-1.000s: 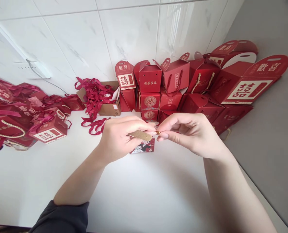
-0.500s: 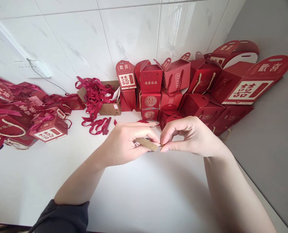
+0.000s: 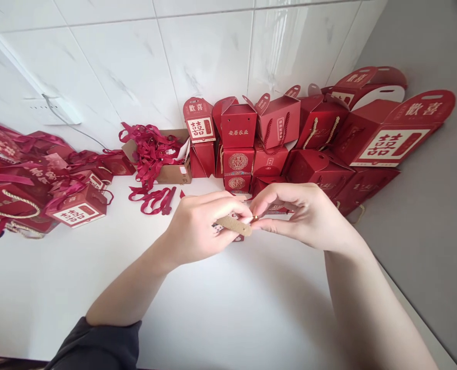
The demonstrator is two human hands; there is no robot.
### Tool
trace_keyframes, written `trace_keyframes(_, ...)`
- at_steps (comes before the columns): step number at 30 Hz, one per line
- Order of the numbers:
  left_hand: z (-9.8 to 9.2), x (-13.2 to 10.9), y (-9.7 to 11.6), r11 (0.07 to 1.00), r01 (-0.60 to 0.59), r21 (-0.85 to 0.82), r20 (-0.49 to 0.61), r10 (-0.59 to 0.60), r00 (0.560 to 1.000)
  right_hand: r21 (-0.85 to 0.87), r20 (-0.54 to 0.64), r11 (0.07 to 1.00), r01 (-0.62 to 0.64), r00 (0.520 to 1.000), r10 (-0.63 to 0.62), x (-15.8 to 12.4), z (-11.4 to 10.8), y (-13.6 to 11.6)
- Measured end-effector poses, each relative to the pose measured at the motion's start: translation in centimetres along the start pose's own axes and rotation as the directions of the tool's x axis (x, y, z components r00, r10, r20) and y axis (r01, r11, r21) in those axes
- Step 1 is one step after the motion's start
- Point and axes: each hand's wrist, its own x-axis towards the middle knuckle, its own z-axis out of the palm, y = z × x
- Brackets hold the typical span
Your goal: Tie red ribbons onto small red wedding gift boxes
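My left hand (image 3: 197, 223) is closed around a tan cardboard strip (image 3: 234, 224) with a rounded end and a small hole near its tip. Below the strip, a red printed piece (image 3: 239, 238) shows in part; most of it is hidden by the fingers. My right hand (image 3: 299, 213) is closed in a pinch at the strip's right end. Between its thumb and index finger a tiny gold-coloured piece (image 3: 255, 217) shows, too small to name. Both hands are close together above the white table (image 3: 228, 308).
Stacked red gift boxes (image 3: 239, 126) line the tiled wall and the grey panel at right. A cardboard box (image 3: 174, 173) of dark red ribbons (image 3: 151, 149) stands behind my left hand, with loose ribbon (image 3: 154, 200) before it. More red boxes (image 3: 77, 205) crowd the left.
My right thumb and index finger have drawn slightly apart around the gold-coloured piece. The strip has turned a little, and its hole and more of the red printed piece now show.
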Motion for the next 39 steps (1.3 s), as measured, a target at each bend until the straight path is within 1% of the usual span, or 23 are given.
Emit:
trace_keyframes(6,-0.9,0.0,-0.8,0.999,0.040,-0.027,0.074,-0.038,0.997,-0.101,-0.051,0.995,0.001,0.999,-0.006,0.0,0.0,0.0)
trace_keyframes(8,-1.4,0.2,-1.4,0.994,0.105,0.019,0.124,-0.106,0.987,-0.134,-0.065,0.991,0.011,0.998,-0.020,0.1,-0.1,0.1)
trace_keyframes(9,-1.7,0.3,-1.8,0.986,0.149,0.076,0.154,-0.159,0.975,-0.149,-0.070,0.989,0.015,0.997,-0.026,0.1,-0.2,0.1)
trace_keyframes(11,-2.2,0.4,-2.9,0.938,0.234,0.256,0.224,-0.293,0.930,-0.171,-0.076,0.985,0.015,0.997,-0.028,0.1,-0.3,0.1)
trace_keyframes(12,-2.4,0.4,-3.6,0.898,0.257,0.357,0.264,-0.361,0.894,-0.178,-0.079,0.984,0.011,0.997,-0.025,0.1,-0.3,0.2)
trace_keyframes(14,-2.5,0.4,-5.0,0.826,0.254,0.503,0.361,-0.468,0.807,-0.188,-0.087,0.982,0.003,0.996,-0.020,0.1,-0.4,0.3)
trace_keyframes(16,-2.4,0.3,-6.3,0.814,0.229,0.534,0.465,-0.509,0.724,-0.194,-0.093,0.981,-0.009,0.996,-0.009,0.1,-0.4,0.3)
trace_keyframes(17,-2.4,0.2,-6.8,0.829,0.221,0.513,0.510,-0.502,0.699,-0.193,-0.093,0.981,-0.017,0.996,-0.001,0.1,-0.5,0.4)
trace_keyframes(18,-2.3,0.2,-7.1,0.851,0.216,0.479,0.544,-0.481,0.687,-0.190,-0.092,0.981,-0.025,0.996,0.008,0.1,-0.5,0.4)
trace_keyframes(19,-2.3,0.1,-7.3,0.872,0.212,0.441,0.568,-0.454,0.687,-0.185,-0.090,0.982,-0.035,0.996,0.018,0.1,-0.6,0.4)
trace_keyframes(21,-2.1,0.2,-7.4,0.904,0.201,0.377,0.588,-0.402,0.702,-0.175,-0.086,0.983,-0.051,0.996,0.037,0.2,-0.7,0.5)
trace_keyframes(23,-1.8,0.4,-7.3,0.920,0.198,0.338,0.565,-0.367,0.739,-0.183,-0.071,0.980,-0.077,0.995,0.065,0.3,-0.7,0.6)
trace_keyframes(24,-1.5,0.5,-7.2,0.917,0.213,0.337,0.520,-0.370,0.770,-0.190,-0.053,0.977,-0.094,0.995,0.085,0.4,-0.6,0.8)
trace_keyframes(26,-1.2,0.6,-6.9,0.889,0.286,0.356,0.359,-0.413,0.837,-0.194,0.005,0.973,-0.125,0.992,0.128,0.5,-0.5,1.2)
trace_keyframes(27,-1.0,0.6,-6.7,0.871,0.336,0.357,0.264,-0.440,0.859,-0.188,0.034,0.973,-0.137,0.989,0.146,0.6,-0.4,1.4)
trace_keyframes(28,-1.0,0.7,-6.4,0.855,0.391,0.342,0.180,-0.467,0.866,-0.169,0.058,0.975,-0.144,0.986,0.156,0.7,-0.2,1.7)
trace_keyframes(29,-0.9,0.7,-6.1,0.842,0.442,0.311,0.127,-0.497,0.858,-0.134,0.080,0.980,-0.150,0.984,0.161,0.8,-0.1,2.0)
trace_keyframes(30,-0.9,0.7,-5.7,0.831,0.484,0.273,0.116,-0.528,0.841,-0.085,0.101,0.984,-0.158,0.981,0.166,0.9,0.1,2.3)
trace_keyframes(31,-0.9,0.8,-5.1,0.823,0.518,0.234,0.145,-0.556,0.818,-0.022,0.121,0.986,-0.166,0.978,0.167,1.0,0.2,2.5)
trace_keyframes(33,-0.7,0.9,-4.0,0.803,0.570,0.173,0.275,-0.595,0.755,0.132,0.144,0.973,-0.189,0.975,0.170,1.3,0.4,3.0)
trace_keyframes(35,-0.3,0.9,-2.9,0.789,0.600,0.129,0.386,-0.598,0.703,0.258,0.107,0.944,-0.207,0.977,0.185,1.5,0.4,3.3)
trace_keyframes(37,0.3,0.8,-2.3,0.781,0.613,0.119,0.396,-0.603,0.692,0.328,0.049,0.919,-0.219,0.975,0.215,1.7,0.2,3.5)
trace_keyframes(39,0.8,0.7,-2.1,0.782,0.607,0.141,0.382,-0.609,0.695,0.349,0.049,0.905,-0.244,0.969,0.243,1.7,-0.1,3.5)
